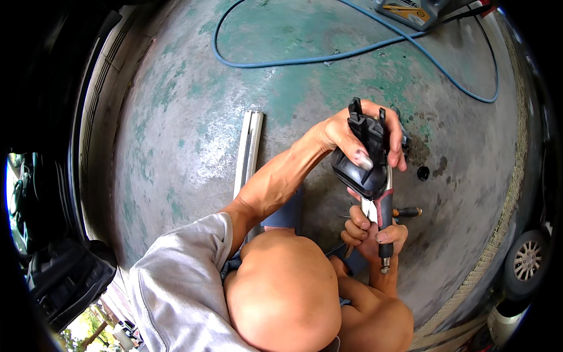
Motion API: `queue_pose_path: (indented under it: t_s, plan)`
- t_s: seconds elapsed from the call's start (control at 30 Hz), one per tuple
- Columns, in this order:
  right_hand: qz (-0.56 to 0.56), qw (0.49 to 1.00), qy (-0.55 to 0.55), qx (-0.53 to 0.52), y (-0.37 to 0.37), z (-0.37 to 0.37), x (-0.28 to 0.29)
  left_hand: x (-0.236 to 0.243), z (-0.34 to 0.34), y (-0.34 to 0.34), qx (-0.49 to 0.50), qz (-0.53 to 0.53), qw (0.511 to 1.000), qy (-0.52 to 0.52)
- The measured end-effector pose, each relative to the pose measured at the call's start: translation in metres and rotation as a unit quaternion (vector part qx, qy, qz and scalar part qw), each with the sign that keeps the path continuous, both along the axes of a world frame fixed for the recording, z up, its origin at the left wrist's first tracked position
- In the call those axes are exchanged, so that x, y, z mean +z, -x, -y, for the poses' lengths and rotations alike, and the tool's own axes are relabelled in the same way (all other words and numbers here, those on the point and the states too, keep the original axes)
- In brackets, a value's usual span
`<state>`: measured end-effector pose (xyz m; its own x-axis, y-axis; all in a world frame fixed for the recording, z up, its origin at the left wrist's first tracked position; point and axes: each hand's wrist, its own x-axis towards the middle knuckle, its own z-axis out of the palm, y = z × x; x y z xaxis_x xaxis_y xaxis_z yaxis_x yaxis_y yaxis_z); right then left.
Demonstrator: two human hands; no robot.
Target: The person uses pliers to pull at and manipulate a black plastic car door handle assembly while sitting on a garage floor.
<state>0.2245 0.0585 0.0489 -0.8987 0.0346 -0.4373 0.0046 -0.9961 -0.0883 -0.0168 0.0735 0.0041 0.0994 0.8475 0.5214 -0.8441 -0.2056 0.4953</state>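
My left hand (346,132) is closed around a black moulded plastic part (355,173) with prongs standing up at its far end. Its thumb presses on the near face of the part, and the fingers wrap over the far right side. Just below, my right hand (368,242) grips a tool with a red and dark-grey handle (385,214), which ends in a metal fitting. A bright silver piece shows between that hand's fingers and the handle. The tool's far end goes behind or against the plastic part, so I cannot tell whether they touch.
On the floor beside my right hand lies a screwdriver (409,212), with a small black cap (423,173) beyond it. A metal bar (249,146) lies left of my left forearm. A blue hose (316,59) loops at the back near a grey jug (410,13). A car wheel (526,262) stands right.
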Motion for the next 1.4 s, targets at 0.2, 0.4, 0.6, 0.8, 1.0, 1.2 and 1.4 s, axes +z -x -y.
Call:
queue_pose_path:
  t_s: [0.2, 0.4, 0.6, 0.8, 1.0, 1.2, 1.4]
  plan:
    - [0.046, 0.998, -0.028, -0.012, -0.002, 0.01, 0.023, 0.034, 0.025, -0.009, 0.134, -0.101, 0.976, 0.138]
    - [0.106, 0.975, -0.187, -0.06, 0.012, 0.02, -0.002, 0.031, 0.028, -0.036, 0.289, -0.004, 0.893, 0.344]
    - [0.26, 0.735, -0.617, -0.105, 0.036, 0.014, -0.041, 0.028, -0.009, -0.048, 0.319, 0.275, 0.829, 0.368]
    - [0.208, 0.269, -0.93, -0.136, 0.021, -0.057, -0.093, 0.001, -0.005, -0.034, 0.2, 0.382, 0.804, 0.409]
    - [0.09, 0.066, -0.991, -0.076, -0.008, -0.132, -0.081, -0.011, 0.005, -0.039, 0.167, 0.369, 0.824, 0.395]
    - [0.204, 0.359, -0.906, -0.094, 0.002, -0.054, -0.067, 0.028, -0.008, -0.04, 0.241, 0.303, 0.781, 0.491]
    - [0.132, 0.942, -0.304, -0.053, 0.01, -0.011, -0.01, -0.009, 0.016, -0.032, 0.394, -0.012, 0.885, 0.248]
